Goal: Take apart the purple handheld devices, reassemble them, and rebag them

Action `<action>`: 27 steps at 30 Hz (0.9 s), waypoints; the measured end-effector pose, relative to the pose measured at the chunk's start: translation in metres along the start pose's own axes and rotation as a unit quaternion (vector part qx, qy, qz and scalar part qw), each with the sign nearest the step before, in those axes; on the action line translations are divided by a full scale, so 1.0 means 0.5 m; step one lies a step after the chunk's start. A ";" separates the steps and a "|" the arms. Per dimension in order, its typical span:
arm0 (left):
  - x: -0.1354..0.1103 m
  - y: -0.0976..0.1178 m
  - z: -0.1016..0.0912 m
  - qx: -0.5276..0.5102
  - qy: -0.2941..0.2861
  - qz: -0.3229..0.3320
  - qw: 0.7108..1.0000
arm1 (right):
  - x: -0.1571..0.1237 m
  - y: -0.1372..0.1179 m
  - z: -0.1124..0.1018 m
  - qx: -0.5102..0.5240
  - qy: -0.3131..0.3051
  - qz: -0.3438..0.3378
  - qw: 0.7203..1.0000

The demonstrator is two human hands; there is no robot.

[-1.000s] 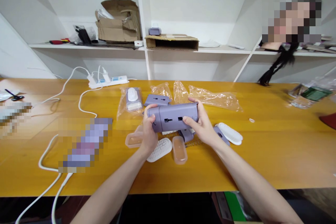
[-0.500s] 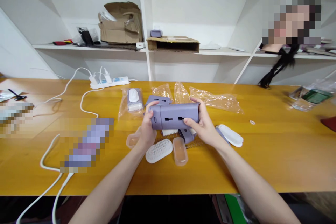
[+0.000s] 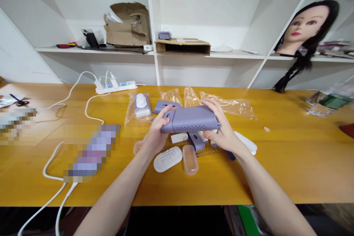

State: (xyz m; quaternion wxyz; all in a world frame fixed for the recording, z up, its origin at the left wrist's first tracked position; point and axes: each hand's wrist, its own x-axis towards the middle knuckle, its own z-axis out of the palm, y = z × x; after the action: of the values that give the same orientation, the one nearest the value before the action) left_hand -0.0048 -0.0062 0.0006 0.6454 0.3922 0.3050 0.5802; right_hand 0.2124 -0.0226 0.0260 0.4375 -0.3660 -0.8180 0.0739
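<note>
Purple housing [image 3: 190, 120] is being held centre frame, just above the table [image 3: 290, 162], tilted, with a row of small holes showing along its lower face. Its left end is being gripped by the left hand [image 3: 156, 136], thumb on top, fingers closed around it. Its right end is being clamped by the right hand [image 3: 221, 131], fingers laid over the top, thumb underneath. White brush [image 3: 167, 158], pink cap [image 3: 190, 159] and spring [image 3: 206, 152] are being left lying directly below the hands. Plastic bags [image 3: 229, 105] are lying just behind; power strip [image 3: 116, 86] is sitting upper left of centre.
</note>
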 end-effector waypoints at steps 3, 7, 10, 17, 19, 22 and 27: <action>-0.004 -0.002 0.001 0.031 0.002 0.069 0.997 | 0.000 0.000 -0.010 -0.022 -0.039 0.015 0.999; -0.005 -0.005 -0.002 0.070 -0.011 0.161 0.984 | -0.004 -0.007 -0.009 -0.089 -0.097 0.031 0.991; -0.004 -0.007 0.001 0.075 0.014 0.170 0.982 | -0.006 -0.002 0.003 -0.136 -0.095 -0.010 0.986; -0.004 -0.018 0.005 0.105 0.031 0.134 0.985 | -0.009 0.021 0.019 -0.173 -0.082 -0.101 0.976; -0.005 -0.023 0.003 0.112 0.028 0.136 0.984 | -0.010 0.022 0.023 -0.186 -0.088 -0.100 0.974; -0.005 -0.032 0.001 0.118 0.024 0.140 0.983 | -0.010 0.023 0.027 -0.196 -0.092 -0.106 0.971; -0.001 -0.044 -0.004 0.135 0.031 0.160 0.977 | -0.011 0.020 0.029 -0.195 -0.084 -0.119 0.970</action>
State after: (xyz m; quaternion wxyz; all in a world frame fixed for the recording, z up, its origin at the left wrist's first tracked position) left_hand 0.0047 -0.0067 -0.0193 0.4754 0.5015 0.3332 0.6414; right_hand 0.2085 -0.0159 0.0092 0.2928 -0.3368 -0.8882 -0.1091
